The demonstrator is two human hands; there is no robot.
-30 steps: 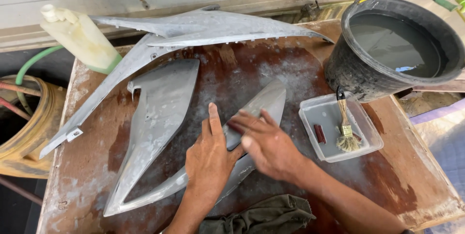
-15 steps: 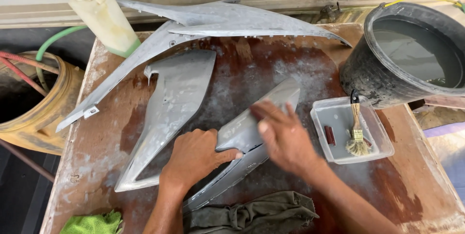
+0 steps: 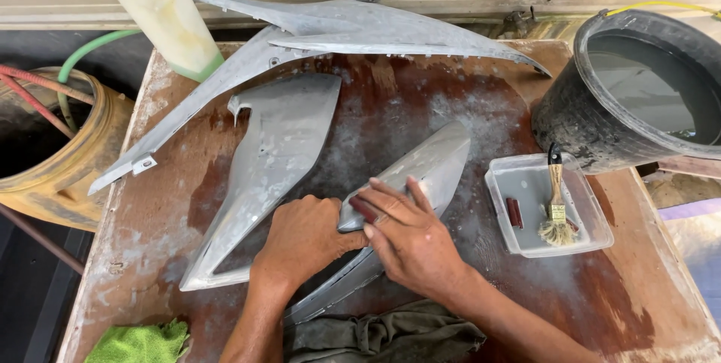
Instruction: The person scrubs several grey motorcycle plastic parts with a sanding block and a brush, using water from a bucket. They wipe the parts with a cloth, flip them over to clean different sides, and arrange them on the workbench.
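At the table's near edge the left hand (image 3: pixel 304 239) grips the lower end of a long, dull grey, sanded plastic fairing panel (image 3: pixel 420 171) lying diagonally on the wet brown table (image 3: pixel 638 295). The right hand (image 3: pixel 409 239) lies flat, fingers together, pressing a small dark red-brown sanding piece (image 3: pixel 363 209) onto it.

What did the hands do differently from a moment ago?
The left hand curled from flat into a fist gripping the panel. The right hand slid back down it, now pressing a dark red block under its fingers. The other panels, bucket, bottle and tray kept their places.
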